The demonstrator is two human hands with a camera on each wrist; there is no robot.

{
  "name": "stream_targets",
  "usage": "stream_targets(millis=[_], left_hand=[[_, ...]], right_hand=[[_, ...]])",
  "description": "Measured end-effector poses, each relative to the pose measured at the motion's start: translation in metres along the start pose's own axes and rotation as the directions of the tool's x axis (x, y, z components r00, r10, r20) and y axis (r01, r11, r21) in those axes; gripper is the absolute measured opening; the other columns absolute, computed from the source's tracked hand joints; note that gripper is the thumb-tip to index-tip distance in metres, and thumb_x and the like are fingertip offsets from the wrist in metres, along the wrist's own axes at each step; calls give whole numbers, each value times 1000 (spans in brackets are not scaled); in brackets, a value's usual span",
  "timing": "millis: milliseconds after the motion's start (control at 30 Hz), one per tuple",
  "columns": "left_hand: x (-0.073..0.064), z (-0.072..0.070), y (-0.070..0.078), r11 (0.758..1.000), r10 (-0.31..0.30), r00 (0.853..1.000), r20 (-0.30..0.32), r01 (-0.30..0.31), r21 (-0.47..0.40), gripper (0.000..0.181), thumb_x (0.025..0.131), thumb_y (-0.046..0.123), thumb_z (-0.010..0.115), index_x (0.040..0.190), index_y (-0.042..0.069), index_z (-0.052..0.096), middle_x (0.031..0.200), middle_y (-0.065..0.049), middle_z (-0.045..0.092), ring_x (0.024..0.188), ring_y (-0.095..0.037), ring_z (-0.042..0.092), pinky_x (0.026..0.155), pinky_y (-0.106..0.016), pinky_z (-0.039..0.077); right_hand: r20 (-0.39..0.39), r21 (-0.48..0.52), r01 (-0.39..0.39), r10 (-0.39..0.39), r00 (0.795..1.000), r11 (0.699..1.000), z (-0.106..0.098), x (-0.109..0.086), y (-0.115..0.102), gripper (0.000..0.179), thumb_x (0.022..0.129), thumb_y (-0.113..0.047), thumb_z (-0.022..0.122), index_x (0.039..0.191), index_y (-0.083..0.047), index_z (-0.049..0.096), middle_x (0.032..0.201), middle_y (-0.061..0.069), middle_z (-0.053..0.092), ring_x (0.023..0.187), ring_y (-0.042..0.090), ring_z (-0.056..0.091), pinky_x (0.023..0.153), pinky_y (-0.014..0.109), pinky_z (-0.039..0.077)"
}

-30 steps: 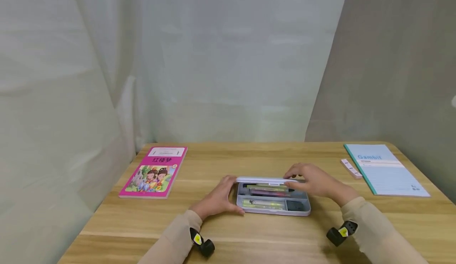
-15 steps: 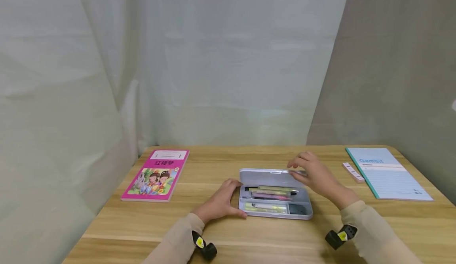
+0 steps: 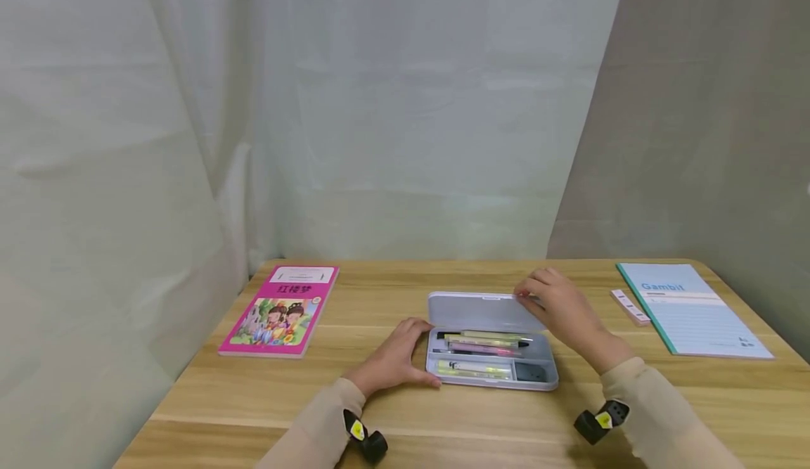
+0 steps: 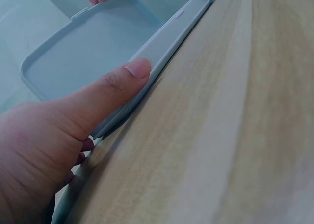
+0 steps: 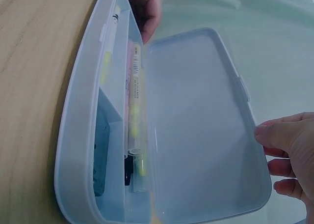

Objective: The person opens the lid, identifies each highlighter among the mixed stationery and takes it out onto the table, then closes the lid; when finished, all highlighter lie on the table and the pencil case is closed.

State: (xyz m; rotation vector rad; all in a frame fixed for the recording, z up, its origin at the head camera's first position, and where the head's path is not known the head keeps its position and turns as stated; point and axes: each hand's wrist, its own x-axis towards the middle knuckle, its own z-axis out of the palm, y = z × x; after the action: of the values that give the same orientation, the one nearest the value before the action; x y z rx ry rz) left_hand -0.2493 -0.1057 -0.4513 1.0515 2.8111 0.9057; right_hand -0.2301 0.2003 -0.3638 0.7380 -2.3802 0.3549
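Observation:
A pale plastic pencil case (image 3: 462,382) lies on the table with its lid (image 3: 468,310) raised. Inside are several pens (image 3: 484,342), a yellow-and-white highlighter (image 3: 473,369) and a dark block (image 3: 530,372) in the front right compartment. My left hand (image 3: 395,356) grips the case's left end, thumb along the front wall and fingers behind; the left wrist view shows that thumb (image 4: 117,84) on the wall. Pinched between the thumb and fingers of my right hand (image 3: 563,314) is the lid's edge near its right corner, also seen in the right wrist view.
At the left of the table lies a pink book (image 3: 280,311). A light blue notebook (image 3: 696,314) lies at the right, with a small pale pink strip-shaped item (image 3: 630,307) beside it. Pale curtains (image 3: 411,117) hang behind the table.
My right hand has swung the lid up and back from nearly closed, uncovering more of the pens. The left hand keeps its grip on the case's left end.

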Motion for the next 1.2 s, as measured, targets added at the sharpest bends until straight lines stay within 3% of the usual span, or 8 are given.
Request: stream_targets(millis=[433,800,1200], left_hand=[[-1,0,1,999,-32,999,34,32,-4,92,63,50,85,136,10,46,135,-4,48,129,-20,43,114,-41,37],[-3,0,2,999,-40,999,33,40,-2,93,63,52,85,138,12,45,138,-5,47,130,-21,43,114,-43,37],[-1,-3,4,999,-49,998,34,49,9,95,63,54,84,139,12,44,139,-5,47,131,-21,43,114,-42,37]], right_hand=[[-61,-60,14,-18,998,998,6,-7,6,21,74,-6,80,93,-7,72,90,5,69,84,21,63,68,36,57],[114,6,-58,57,992,998,6,-11,13,33,83,-19,74,113,-6,69,116,13,67,106,32,62,85,49,56],[193,69,-82,68,979,994,10,-8,21,44,83,-22,75,122,-5,63,127,18,61,115,37,57,95,55,50]])
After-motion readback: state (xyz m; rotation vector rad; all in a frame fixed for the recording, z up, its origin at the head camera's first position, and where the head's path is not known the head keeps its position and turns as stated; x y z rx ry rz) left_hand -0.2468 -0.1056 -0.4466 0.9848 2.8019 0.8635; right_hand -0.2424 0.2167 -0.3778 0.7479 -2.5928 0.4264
